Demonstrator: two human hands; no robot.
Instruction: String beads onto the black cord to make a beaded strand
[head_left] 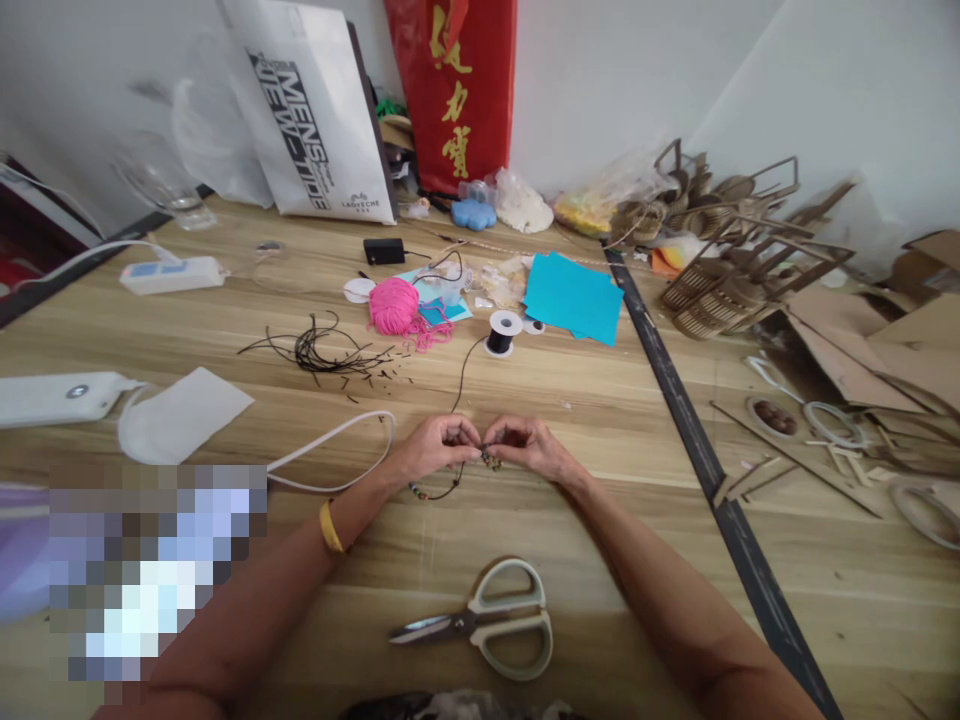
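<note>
My left hand (439, 446) and my right hand (526, 446) meet over the middle of the table, thumbs and forefingers pinched together. Between and just under the fingertips hangs a beaded cord (492, 461) with small multicoloured beads. Its dark strand loops below my left hand, where more coloured beads (418, 491) show. A black cord runs from behind my left hand up to a white spool (500, 338) wound with dark thread. Scissors (480, 622) with pale handles lie nearer to me. The exact grip of each fingertip is too small to make out.
Cut black cord pieces (319, 350) lie at the left, near a pink yarn ball (394, 305). Blue sheets (574, 298) sit behind the spool. A white cable (330, 487) loops beside my left forearm. Small woven baskets (705, 300) stand at the right, past a dark strip (675, 400).
</note>
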